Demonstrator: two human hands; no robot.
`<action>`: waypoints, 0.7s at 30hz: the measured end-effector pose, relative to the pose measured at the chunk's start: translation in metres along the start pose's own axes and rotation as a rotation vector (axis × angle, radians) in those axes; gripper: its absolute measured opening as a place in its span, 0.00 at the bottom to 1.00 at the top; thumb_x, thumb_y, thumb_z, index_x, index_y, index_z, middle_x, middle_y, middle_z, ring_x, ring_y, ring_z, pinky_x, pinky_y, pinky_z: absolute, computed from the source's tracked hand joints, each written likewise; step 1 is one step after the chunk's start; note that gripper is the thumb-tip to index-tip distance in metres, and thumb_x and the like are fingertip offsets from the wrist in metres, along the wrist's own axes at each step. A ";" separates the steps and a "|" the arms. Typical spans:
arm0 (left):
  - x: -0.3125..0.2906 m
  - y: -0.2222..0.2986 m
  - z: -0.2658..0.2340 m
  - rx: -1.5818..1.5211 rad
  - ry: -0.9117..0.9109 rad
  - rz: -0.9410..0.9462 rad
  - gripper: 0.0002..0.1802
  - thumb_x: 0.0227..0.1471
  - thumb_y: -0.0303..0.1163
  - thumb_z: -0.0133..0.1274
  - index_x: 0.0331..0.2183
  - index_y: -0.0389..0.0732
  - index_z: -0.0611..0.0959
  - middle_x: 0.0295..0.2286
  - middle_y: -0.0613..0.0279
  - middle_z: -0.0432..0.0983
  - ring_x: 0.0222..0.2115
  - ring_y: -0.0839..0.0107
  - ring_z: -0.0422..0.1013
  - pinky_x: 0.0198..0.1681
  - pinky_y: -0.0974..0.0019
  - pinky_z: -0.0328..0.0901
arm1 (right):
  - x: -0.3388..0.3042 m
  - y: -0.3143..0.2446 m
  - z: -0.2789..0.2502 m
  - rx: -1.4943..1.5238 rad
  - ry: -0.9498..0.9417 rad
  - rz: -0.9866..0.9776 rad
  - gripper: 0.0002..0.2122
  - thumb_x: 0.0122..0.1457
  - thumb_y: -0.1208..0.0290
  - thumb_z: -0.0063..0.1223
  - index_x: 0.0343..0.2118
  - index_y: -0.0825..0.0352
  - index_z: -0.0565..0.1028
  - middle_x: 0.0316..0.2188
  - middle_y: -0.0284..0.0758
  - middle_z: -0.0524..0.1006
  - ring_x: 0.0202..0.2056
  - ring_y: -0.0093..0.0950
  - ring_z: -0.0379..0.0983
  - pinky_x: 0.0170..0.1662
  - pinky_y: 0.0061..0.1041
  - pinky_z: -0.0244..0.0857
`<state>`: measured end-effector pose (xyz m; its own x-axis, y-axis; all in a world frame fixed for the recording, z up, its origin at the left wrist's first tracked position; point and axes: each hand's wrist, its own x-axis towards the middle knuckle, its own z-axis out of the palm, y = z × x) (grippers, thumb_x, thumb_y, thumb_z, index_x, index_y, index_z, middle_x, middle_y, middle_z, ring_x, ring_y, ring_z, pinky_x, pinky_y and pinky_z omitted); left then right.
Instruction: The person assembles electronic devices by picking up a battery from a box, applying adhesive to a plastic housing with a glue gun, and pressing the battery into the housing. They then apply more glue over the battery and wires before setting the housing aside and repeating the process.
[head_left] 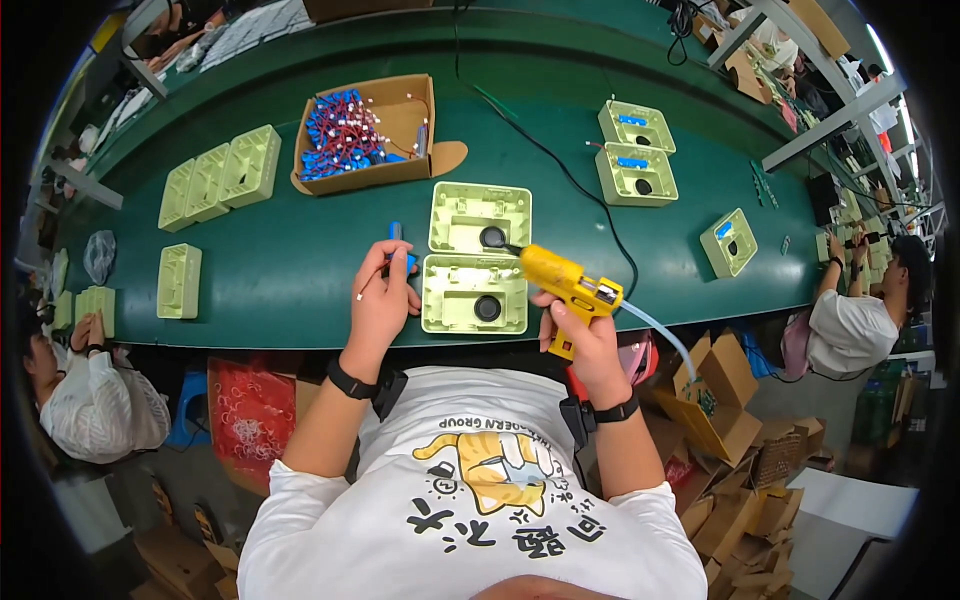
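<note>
My right hand (580, 335) is closed round the handle of a yellow hot glue gun (553, 272). A pale glue stick (650, 322) sticks out of its back end. The gun's dark nozzle reaches over the near edge of a light green plastic box (480, 190), close to a black round part (492, 237) in it. A second light green box (450, 315), with its own black disc (487, 308), stands right in front of the first. Left of these boxes, my left hand (383, 300) pinches a blue battery (396, 232) with thin dark and red wires; the fingers partly hide it.
A cardboard box (440, 162) full of blue batteries with wires stands behind my left hand. More green boxes are at left (180, 282) and right (640, 190), the right ones holding batteries. A black cable (560, 165) crosses the green table. Co-workers sit at both sides.
</note>
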<state>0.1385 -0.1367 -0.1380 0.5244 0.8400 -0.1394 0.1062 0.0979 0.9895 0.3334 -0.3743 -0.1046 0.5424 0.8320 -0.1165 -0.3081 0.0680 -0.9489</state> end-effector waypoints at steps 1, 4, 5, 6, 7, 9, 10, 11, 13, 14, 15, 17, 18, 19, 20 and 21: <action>-0.004 -0.003 0.006 -0.037 0.011 0.018 0.12 0.80 0.36 0.50 0.54 0.40 0.82 0.36 0.59 0.81 0.18 0.80 0.73 0.20 0.72 0.66 | -0.005 -0.009 0.006 -0.010 0.015 0.011 0.13 0.76 0.70 0.56 0.58 0.70 0.79 0.49 0.40 0.85 0.32 0.26 0.79 0.37 0.28 0.78; -0.016 -0.008 0.007 -0.109 0.044 0.040 0.12 0.81 0.35 0.49 0.55 0.40 0.82 0.37 0.57 0.81 0.19 0.80 0.75 0.22 0.73 0.67 | -0.003 -0.030 0.025 -0.451 -0.083 0.269 0.14 0.75 0.68 0.60 0.56 0.72 0.82 0.42 0.34 0.87 0.33 0.24 0.79 0.37 0.27 0.76; -0.019 -0.008 0.005 -0.078 0.017 0.044 0.12 0.80 0.34 0.50 0.55 0.40 0.82 0.38 0.57 0.82 0.22 0.79 0.76 0.25 0.72 0.69 | -0.001 -0.030 0.028 -0.458 -0.078 0.281 0.14 0.75 0.68 0.60 0.56 0.72 0.82 0.42 0.34 0.87 0.33 0.24 0.79 0.37 0.27 0.76; -0.023 -0.006 0.001 -0.046 -0.011 0.049 0.12 0.80 0.33 0.50 0.56 0.40 0.81 0.38 0.56 0.82 0.24 0.78 0.77 0.28 0.72 0.70 | 0.000 -0.029 0.031 -0.575 -0.076 0.198 0.14 0.75 0.68 0.61 0.55 0.73 0.82 0.41 0.34 0.87 0.33 0.24 0.79 0.37 0.27 0.75; -0.024 -0.005 -0.004 -0.013 -0.037 0.057 0.12 0.80 0.32 0.50 0.57 0.40 0.81 0.39 0.56 0.82 0.27 0.77 0.79 0.31 0.71 0.72 | 0.003 -0.028 0.036 -0.688 -0.076 0.111 0.14 0.74 0.68 0.62 0.54 0.73 0.83 0.39 0.33 0.87 0.33 0.24 0.79 0.37 0.28 0.74; -0.019 -0.001 -0.019 0.122 -0.023 0.189 0.13 0.79 0.31 0.50 0.58 0.40 0.81 0.39 0.55 0.82 0.29 0.75 0.78 0.33 0.70 0.72 | 0.008 -0.028 0.043 -0.807 -0.076 0.029 0.14 0.74 0.67 0.63 0.53 0.74 0.83 0.37 0.33 0.86 0.32 0.25 0.80 0.37 0.28 0.74; -0.015 0.000 -0.027 0.263 -0.005 0.327 0.14 0.79 0.30 0.51 0.60 0.41 0.81 0.39 0.55 0.82 0.30 0.73 0.78 0.36 0.68 0.73 | 0.011 -0.028 0.047 -0.833 -0.060 0.020 0.14 0.74 0.67 0.63 0.52 0.74 0.83 0.36 0.34 0.86 0.32 0.26 0.80 0.37 0.30 0.73; -0.014 0.002 -0.032 0.405 0.013 0.465 0.15 0.78 0.29 0.52 0.61 0.41 0.81 0.39 0.55 0.83 0.32 0.71 0.78 0.39 0.67 0.73 | 0.013 -0.029 0.051 -0.859 -0.044 0.010 0.14 0.73 0.66 0.63 0.52 0.74 0.83 0.35 0.36 0.86 0.32 0.28 0.80 0.37 0.31 0.73; -0.015 0.009 -0.036 0.405 0.005 0.411 0.16 0.78 0.28 0.52 0.62 0.40 0.80 0.40 0.54 0.83 0.33 0.69 0.78 0.40 0.66 0.74 | 0.016 -0.030 0.056 -0.890 -0.027 0.003 0.14 0.73 0.66 0.63 0.51 0.74 0.84 0.33 0.38 0.86 0.31 0.30 0.81 0.37 0.33 0.73; -0.015 0.011 -0.037 0.411 -0.003 0.362 0.17 0.77 0.27 0.52 0.63 0.40 0.80 0.40 0.54 0.82 0.34 0.68 0.78 0.41 0.64 0.74 | 0.017 -0.029 0.059 -0.916 -0.026 0.010 0.14 0.73 0.66 0.63 0.50 0.74 0.84 0.33 0.39 0.86 0.31 0.32 0.80 0.38 0.33 0.73; -0.014 0.012 -0.038 0.419 -0.011 0.314 0.18 0.76 0.26 0.53 0.63 0.39 0.80 0.41 0.53 0.82 0.35 0.66 0.78 0.42 0.63 0.75 | 0.018 -0.029 0.061 -0.941 -0.027 0.017 0.14 0.73 0.65 0.63 0.50 0.74 0.84 0.32 0.41 0.86 0.30 0.34 0.80 0.38 0.34 0.73; -0.015 0.010 -0.035 0.324 0.001 0.300 0.18 0.76 0.25 0.53 0.63 0.38 0.80 0.42 0.53 0.82 0.35 0.66 0.78 0.42 0.63 0.75 | 0.019 -0.031 0.064 -0.969 -0.026 0.024 0.14 0.73 0.65 0.63 0.49 0.74 0.84 0.31 0.43 0.85 0.29 0.36 0.80 0.38 0.35 0.73; -0.016 0.009 -0.033 0.232 0.014 0.288 0.19 0.76 0.24 0.52 0.63 0.38 0.80 0.43 0.53 0.82 0.35 0.66 0.78 0.42 0.63 0.75 | 0.019 -0.032 0.064 -0.958 -0.030 0.016 0.14 0.73 0.64 0.63 0.49 0.74 0.84 0.30 0.43 0.85 0.29 0.37 0.80 0.38 0.35 0.73; -0.016 0.008 -0.031 0.141 0.026 0.275 0.19 0.75 0.23 0.52 0.63 0.37 0.80 0.43 0.53 0.82 0.35 0.66 0.78 0.42 0.63 0.75 | 0.019 -0.033 0.065 -0.947 -0.034 0.007 0.15 0.73 0.64 0.63 0.48 0.74 0.84 0.30 0.44 0.85 0.29 0.38 0.80 0.38 0.36 0.73; -0.017 0.006 -0.031 0.138 0.022 0.274 0.19 0.75 0.23 0.52 0.63 0.37 0.80 0.43 0.53 0.82 0.35 0.66 0.78 0.42 0.63 0.75 | 0.018 -0.035 0.064 -0.936 -0.038 -0.002 0.15 0.73 0.63 0.63 0.47 0.74 0.84 0.30 0.44 0.85 0.29 0.39 0.80 0.37 0.36 0.73; -0.019 0.003 -0.033 0.208 0.020 0.336 0.19 0.75 0.23 0.52 0.63 0.36 0.80 0.44 0.54 0.82 0.36 0.67 0.78 0.42 0.64 0.75 | 0.018 -0.037 0.064 -0.938 -0.034 0.000 0.15 0.73 0.63 0.63 0.47 0.74 0.84 0.30 0.44 0.85 0.29 0.39 0.80 0.37 0.36 0.73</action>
<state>0.1012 -0.1344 -0.1314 0.5430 0.8170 0.1941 0.1016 -0.2934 0.9506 0.3046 -0.3267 -0.0528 0.5146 0.8487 -0.1219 0.4563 -0.3914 -0.7991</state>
